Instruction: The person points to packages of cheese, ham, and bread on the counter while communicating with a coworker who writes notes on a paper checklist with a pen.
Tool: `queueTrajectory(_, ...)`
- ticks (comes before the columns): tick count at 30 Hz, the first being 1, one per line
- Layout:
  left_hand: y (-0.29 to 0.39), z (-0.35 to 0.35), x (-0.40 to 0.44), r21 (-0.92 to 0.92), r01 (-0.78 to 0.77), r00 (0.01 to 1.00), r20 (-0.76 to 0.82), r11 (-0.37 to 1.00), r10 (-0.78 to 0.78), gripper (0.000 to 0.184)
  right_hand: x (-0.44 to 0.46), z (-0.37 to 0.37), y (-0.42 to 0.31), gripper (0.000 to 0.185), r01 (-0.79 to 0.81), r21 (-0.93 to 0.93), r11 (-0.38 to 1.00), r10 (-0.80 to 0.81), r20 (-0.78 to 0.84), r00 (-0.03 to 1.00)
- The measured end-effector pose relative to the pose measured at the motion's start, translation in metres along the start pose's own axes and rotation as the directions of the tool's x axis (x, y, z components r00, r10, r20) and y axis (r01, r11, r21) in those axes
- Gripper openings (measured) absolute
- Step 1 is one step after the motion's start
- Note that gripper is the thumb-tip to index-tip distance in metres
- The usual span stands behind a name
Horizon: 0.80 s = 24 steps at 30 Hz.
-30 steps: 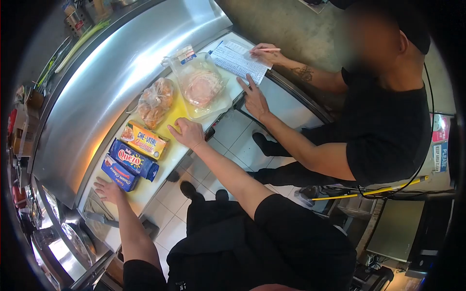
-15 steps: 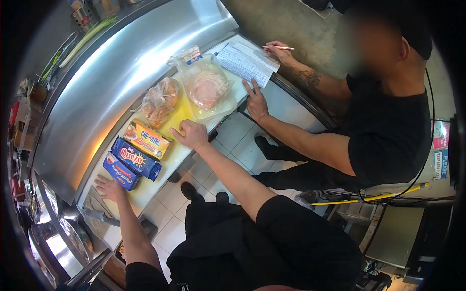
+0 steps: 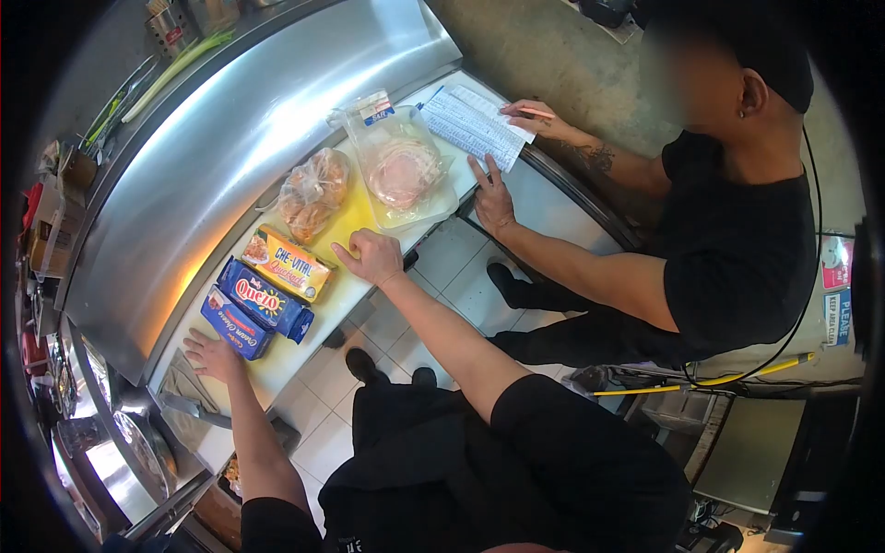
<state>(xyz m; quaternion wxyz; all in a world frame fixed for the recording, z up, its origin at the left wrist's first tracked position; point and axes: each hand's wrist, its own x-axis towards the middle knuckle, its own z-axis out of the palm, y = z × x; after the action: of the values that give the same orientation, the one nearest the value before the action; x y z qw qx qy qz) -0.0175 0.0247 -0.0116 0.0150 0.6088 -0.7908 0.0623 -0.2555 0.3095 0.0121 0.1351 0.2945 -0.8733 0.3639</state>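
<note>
My left hand [image 3: 212, 358] lies flat with fingers spread on the cutting board, beside a blue cream cheese box [image 3: 236, 323]. My right hand [image 3: 372, 257] rests on the board's front edge in a loose fist, thumb a little apart, with nothing visible in it. Between my hands are a blue Quezo cheese pack [image 3: 265, 297] and a yellow Che-Vital cheese box [image 3: 288, 262], side by side with the cream cheese. Beyond them sit a knotted plastic bag of orange-brown food [image 3: 314, 195] and an open clear pack of sliced ham [image 3: 403, 173].
To the right a co-worker [image 3: 737, 240] holds a pen [image 3: 536, 112] over handwritten sheets [image 3: 475, 124], the other hand touching the paper's edge. A knife [image 3: 194, 408] and a greyish cloth [image 3: 187, 382] lie at the board's left end. Green onions [image 3: 175, 74] rest on the steel ledge.
The view has shifted slightly. The co-worker's pen hand has moved onto the paper. My hands stay in about the same places on the board.
</note>
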Motion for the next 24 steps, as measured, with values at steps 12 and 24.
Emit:
queueTrajectory(12, -0.004, 0.011, 0.005, -0.003, -0.01, 1.0, -0.02, 1.0, 0.01, 0.074, 0.0, -0.004, -0.004, 0.043, -0.073, 0.042, 0.996, 0.071, 0.051, 0.996)
queueTrajectory(24, -0.004, 0.01, 0.005, 0.016, -0.011, 1.0, 0.003, 1.0, 0.011, 0.076, 0.001, -0.006, -0.005, 0.043, -0.066, 0.027, 0.997, 0.064, 0.07, 0.995)
